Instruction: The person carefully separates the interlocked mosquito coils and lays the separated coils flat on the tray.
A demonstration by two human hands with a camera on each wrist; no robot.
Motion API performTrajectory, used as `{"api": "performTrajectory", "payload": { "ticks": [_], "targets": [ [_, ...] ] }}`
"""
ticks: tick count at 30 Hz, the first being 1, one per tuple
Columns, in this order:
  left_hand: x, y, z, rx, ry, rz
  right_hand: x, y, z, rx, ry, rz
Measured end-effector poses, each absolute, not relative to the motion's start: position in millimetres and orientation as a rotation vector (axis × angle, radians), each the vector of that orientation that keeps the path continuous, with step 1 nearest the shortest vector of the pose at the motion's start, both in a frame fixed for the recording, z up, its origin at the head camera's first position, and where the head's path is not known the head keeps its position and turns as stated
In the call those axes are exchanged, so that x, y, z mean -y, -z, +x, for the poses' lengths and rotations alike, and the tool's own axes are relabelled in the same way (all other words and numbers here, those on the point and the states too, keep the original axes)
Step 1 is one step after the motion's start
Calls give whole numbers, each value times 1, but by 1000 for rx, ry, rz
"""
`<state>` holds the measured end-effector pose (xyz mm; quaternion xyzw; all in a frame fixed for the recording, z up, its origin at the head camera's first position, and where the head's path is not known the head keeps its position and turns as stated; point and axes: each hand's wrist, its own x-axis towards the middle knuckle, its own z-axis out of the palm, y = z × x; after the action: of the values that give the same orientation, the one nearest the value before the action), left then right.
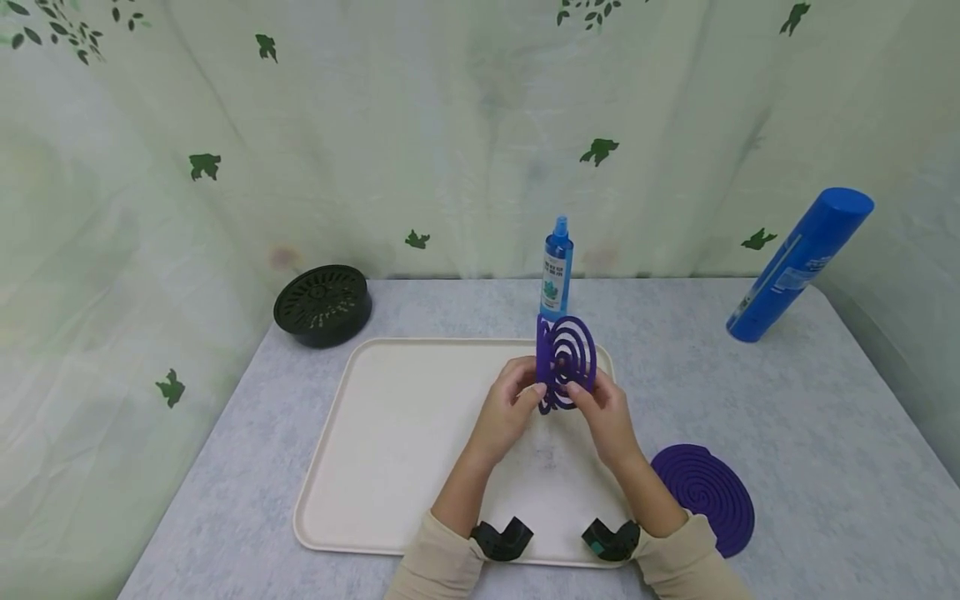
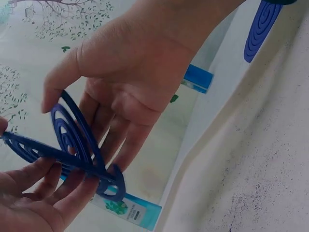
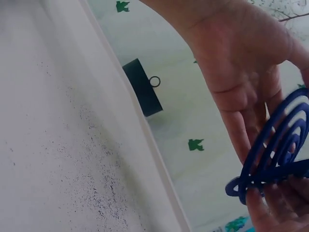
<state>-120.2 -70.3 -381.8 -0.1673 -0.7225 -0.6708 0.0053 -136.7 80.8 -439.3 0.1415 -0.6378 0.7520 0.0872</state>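
Over the tray (image 1: 420, 433), my left hand (image 1: 504, 414) and right hand (image 1: 609, 418) grip two purple mosquito coils at their sides with thumbs and fingers. The left coil (image 1: 542, 354) stands nearly edge-on, while the right coil (image 1: 592, 354) shows its open spiral. In the left wrist view the pair of coils (image 2: 82, 162) spreads into a V, meeting at one end. Seen from the right wrist, their rings (image 3: 263, 145) lie between the fingers of both hands. Beside my right forearm, a flat, tightly wound mosquito coil (image 1: 701, 492) rests on the table.
A blue spray bottle (image 1: 556, 271) stands behind the tray. At the back left sits a black round slotted mosquito coil holder (image 1: 324, 307). A tall blue aerosol can (image 1: 798, 262) stands at the back right. Small dark crumbs dot the tray (image 3: 96, 169). A leaf-patterned curtain (image 1: 465, 150) hangs behind.
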Motion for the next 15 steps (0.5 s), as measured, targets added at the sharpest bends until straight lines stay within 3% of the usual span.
{"api": "performTrajectory", "payload": {
  "ticks": [8,15],
  "targets": [
    [78,386,-127,2212,2109,-259,-85,438,-139,1890,-2239,344],
    [89,391,-131,2100,2154,-190,-94,437,-143,1778,-2315,281]
  ]
}}
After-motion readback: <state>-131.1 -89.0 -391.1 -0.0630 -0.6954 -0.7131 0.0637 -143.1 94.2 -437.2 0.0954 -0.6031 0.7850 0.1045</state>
